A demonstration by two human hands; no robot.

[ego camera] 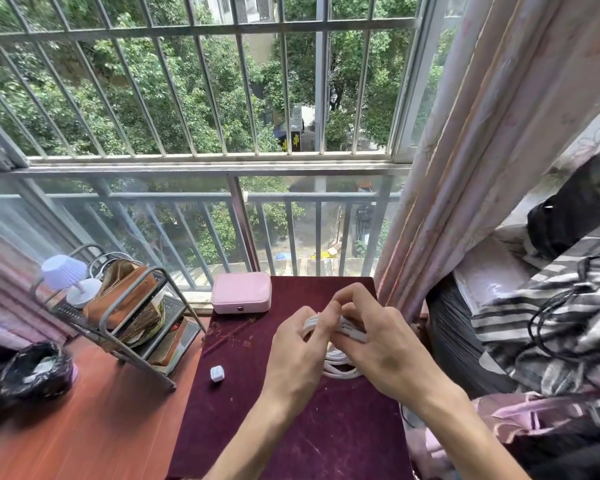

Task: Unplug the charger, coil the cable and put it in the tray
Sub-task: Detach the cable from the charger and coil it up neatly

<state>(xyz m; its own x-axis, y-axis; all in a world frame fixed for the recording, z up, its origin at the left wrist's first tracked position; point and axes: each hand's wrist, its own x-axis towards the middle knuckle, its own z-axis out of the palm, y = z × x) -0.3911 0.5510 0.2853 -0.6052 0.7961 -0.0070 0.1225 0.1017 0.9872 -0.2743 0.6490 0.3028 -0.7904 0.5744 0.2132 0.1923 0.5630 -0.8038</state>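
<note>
Far to the left of both hands stands a wire rack with a small lamp and a brown pouch on it; its mesh shelves may serve as the tray, though that cannot be confirmed. Nearer, just left of the left hand, the white charger block lies loose on the dark red cloth, apart from the cable (evidently unplugged and set aside to free both hands). Beyond the left hand sits a pink case.

The left hand is closed on the left side of the white cable, thumb and fingers pinching the bundled loops to keep them from springing apart. The right hand is likewise clamped on the bundle, fingers curled over its top, apparently wrapping or tucking an end. The coil hangs between the two hands, its lower loops showing beneath them, just above the cloth. Judgement: coiling is near complete; placement remains.
</note>
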